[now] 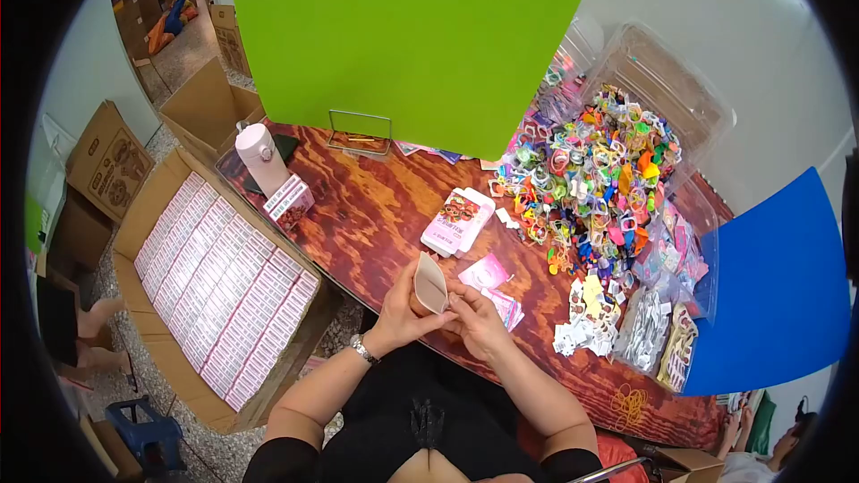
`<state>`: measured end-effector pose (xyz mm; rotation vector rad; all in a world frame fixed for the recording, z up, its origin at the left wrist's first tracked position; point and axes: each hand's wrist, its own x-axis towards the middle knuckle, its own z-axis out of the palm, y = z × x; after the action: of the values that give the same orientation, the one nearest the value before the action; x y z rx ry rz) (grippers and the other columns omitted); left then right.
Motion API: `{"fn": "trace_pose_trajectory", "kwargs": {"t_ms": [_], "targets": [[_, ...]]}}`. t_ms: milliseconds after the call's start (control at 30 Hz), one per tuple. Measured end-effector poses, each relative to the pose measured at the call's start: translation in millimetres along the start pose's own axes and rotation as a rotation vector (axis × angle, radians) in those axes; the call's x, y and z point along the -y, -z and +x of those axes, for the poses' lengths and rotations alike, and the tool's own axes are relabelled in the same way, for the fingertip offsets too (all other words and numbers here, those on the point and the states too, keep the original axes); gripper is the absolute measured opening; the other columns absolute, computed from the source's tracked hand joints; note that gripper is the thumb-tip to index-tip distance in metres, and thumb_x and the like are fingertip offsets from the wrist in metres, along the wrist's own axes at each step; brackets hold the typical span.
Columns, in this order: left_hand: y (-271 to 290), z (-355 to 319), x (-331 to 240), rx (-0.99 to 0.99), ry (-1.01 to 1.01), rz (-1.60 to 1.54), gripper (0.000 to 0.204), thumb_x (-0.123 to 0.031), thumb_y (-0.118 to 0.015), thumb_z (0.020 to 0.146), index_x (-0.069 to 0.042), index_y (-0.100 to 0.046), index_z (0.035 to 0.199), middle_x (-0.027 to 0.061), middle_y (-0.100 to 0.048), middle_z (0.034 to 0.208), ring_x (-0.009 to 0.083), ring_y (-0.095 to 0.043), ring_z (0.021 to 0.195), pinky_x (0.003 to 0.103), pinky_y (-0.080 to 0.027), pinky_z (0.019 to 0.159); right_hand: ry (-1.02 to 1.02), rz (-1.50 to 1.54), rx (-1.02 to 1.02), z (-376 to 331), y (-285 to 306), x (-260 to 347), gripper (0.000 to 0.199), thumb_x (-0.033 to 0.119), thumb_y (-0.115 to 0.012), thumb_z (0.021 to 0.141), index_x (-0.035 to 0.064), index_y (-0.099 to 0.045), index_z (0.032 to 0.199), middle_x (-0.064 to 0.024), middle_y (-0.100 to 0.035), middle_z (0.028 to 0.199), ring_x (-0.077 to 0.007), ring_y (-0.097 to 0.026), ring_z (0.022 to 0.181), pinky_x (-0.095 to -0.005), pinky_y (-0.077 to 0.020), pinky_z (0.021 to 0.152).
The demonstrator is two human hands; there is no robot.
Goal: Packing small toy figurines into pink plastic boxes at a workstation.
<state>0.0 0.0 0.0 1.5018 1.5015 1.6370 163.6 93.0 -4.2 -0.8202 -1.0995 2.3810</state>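
In front of my body, my left hand (399, 315) is wrapped round a small carton (430, 284), whose open end shows its pale inside. The thumb and fingers of my right hand (476, 320) close on the carton's right edge. Whether a smaller thing is between those fingers, I cannot tell. Just beyond lie flat pink printed cartons (457, 222) on the wood-grained table (358, 201). Pink printed cards (492, 282) lie by my right hand. To the right spreads a large heap of colourful small trinkets (595, 179).
A large cardboard box (224, 291) of packed small cartons stands at left. A pink bottle (259, 156) and small boxes (289, 203) sit at the table's left end. Green (403, 45) and blue boards (769, 295) border the table. Rubber bands (630, 406) lie near right. Other people are at both edges.
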Motion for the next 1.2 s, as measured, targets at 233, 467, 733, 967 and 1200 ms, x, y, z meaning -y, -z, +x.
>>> {"fn": "trace_pose_trajectory", "kwargs": {"t_ms": [233,467,733,967,1200], "targets": [[-8,-1,25,-0.060,0.044,0.111,0.087,-0.016,-0.088,0.076,0.000,-0.035,0.144,0.0110,-0.055,0.125,0.0199,-0.057,0.117,0.035,-0.048,0.100,0.645,-1.127,-0.386,34,47,77,0.021,0.014,-0.065,0.096,0.0011,-0.071,0.112,-0.0100,-0.075,0.093,-0.0150,-0.071,0.078,-0.0319,-0.0564,0.069],[-19,-3,7,0.017,0.048,0.200,0.093,-0.019,-0.090,0.073,0.002,-0.034,0.145,0.0154,-0.052,0.130,0.0250,-0.055,0.121,0.037,-0.046,0.103,0.565,-1.679,-0.727,137,108,87,0.023,0.024,-0.067,0.092,0.0043,-0.069,0.104,-0.0181,-0.070,0.101,-0.0373,-0.071,0.084,-0.0488,-0.0581,0.071],[-18,-9,19,0.038,0.093,0.213,0.094,-0.014,-0.091,0.070,0.001,-0.035,0.144,0.0140,-0.052,0.129,0.0239,-0.055,0.122,0.038,-0.046,0.104,0.377,-1.767,-0.703,147,106,74,0.019,0.022,-0.054,0.097,0.0075,-0.062,0.106,-0.0184,-0.061,0.113,-0.0409,-0.069,0.090,-0.0528,-0.0566,0.074],[-34,-2,19,0.082,0.085,0.190,0.090,-0.016,-0.090,0.070,0.002,-0.038,0.141,0.0171,-0.054,0.128,0.0289,-0.057,0.120,0.040,-0.048,0.100,0.270,-1.548,-0.779,137,103,89,0.032,0.035,-0.071,0.090,0.0093,-0.065,0.108,-0.0193,-0.063,0.110,-0.0417,-0.066,0.100,-0.0529,-0.0539,0.083],[-35,-1,20,0.067,0.084,0.177,0.089,-0.016,-0.090,0.068,0.003,-0.041,0.140,0.0203,-0.052,0.128,0.0342,-0.056,0.120,0.043,-0.048,0.100,0.337,-1.525,-0.672,132,101,82,0.020,0.024,-0.070,0.090,0.0087,-0.064,0.101,-0.0182,-0.064,0.105,-0.0390,-0.066,0.095,-0.0503,-0.0540,0.082]]}}
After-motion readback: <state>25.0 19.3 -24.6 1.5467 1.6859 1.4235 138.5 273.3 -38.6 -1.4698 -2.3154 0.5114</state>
